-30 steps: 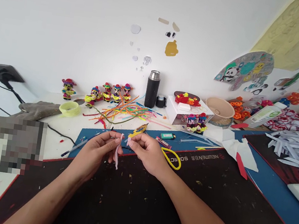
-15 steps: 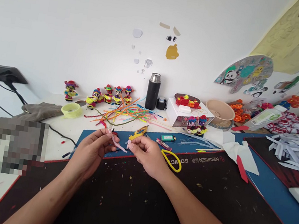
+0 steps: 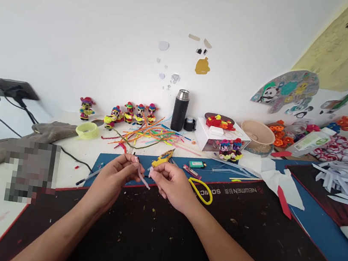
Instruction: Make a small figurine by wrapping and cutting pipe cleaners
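Observation:
A pale pink pipe cleaner (image 3: 143,179) is pinched in my left hand (image 3: 115,177), its free end slanting down to the right. My right hand (image 3: 171,185) pinches a small pale pink bit (image 3: 151,171) between thumb and forefinger; whether it is a separate piece I cannot tell. Both hands hover over the back edge of the black mat (image 3: 159,236), a short gap between them. Just behind the right hand lies a yellow tool (image 3: 162,158), partly hidden. A yellow-handled loop (image 3: 206,197) rests right of that wrist.
Loose coloured pipe cleaners (image 3: 147,135) lie behind the hands, near several small figurines (image 3: 139,114). A black flask (image 3: 180,113) stands by the wall, left of a white box (image 3: 203,137). A green lighter (image 3: 196,164) lies on the blue mat (image 3: 108,160). White strips (image 3: 342,180) are piled at right.
The view has shifted slightly, moving the scene a little right and down. The pipe cleaner's free end now points more steeply downward. Both hands keep their pinches.

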The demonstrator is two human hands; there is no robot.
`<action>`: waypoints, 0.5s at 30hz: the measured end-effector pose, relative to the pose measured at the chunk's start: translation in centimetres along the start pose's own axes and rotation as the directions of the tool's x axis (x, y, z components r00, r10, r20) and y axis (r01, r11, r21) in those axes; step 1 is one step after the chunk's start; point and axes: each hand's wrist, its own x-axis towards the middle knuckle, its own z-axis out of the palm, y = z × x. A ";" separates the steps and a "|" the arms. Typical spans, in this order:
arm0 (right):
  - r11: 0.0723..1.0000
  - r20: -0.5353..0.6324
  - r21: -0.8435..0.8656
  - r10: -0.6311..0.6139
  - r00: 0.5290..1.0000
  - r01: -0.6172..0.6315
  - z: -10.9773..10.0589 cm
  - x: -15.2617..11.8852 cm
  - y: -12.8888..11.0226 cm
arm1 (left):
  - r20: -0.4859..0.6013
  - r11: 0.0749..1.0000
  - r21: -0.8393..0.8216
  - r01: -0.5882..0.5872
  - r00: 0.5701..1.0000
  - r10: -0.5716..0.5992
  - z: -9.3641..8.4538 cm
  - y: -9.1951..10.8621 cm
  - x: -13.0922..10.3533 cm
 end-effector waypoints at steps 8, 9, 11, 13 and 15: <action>1.000 -0.002 0.008 -0.009 1.000 0.009 -0.1 0.0 -0.1 | 0.060 0.993 0.098 0.066 0.996 -0.072 0.3 -0.1 -0.1; 1.000 -0.002 0.000 -0.008 1.000 0.008 -0.1 0.0 -0.1 | 0.063 0.992 0.105 0.069 0.995 -0.076 0.3 -0.1 -0.1; 1.000 -0.007 -0.009 -0.006 1.000 0.006 -0.1 0.0 0.0 | 0.083 0.990 0.128 0.065 0.994 -0.076 0.2 -0.2 -0.2; 1.000 -0.011 -0.010 -0.007 1.000 0.007 -0.1 -0.1 0.0 | 0.115 0.987 0.152 0.056 0.991 -0.074 0.1 -0.3 -0.2; 1.000 -0.009 -0.010 -0.009 1.000 0.009 -0.1 -0.1 0.0 | 0.144 0.984 0.169 0.049 0.987 -0.074 0.1 -0.3 -0.2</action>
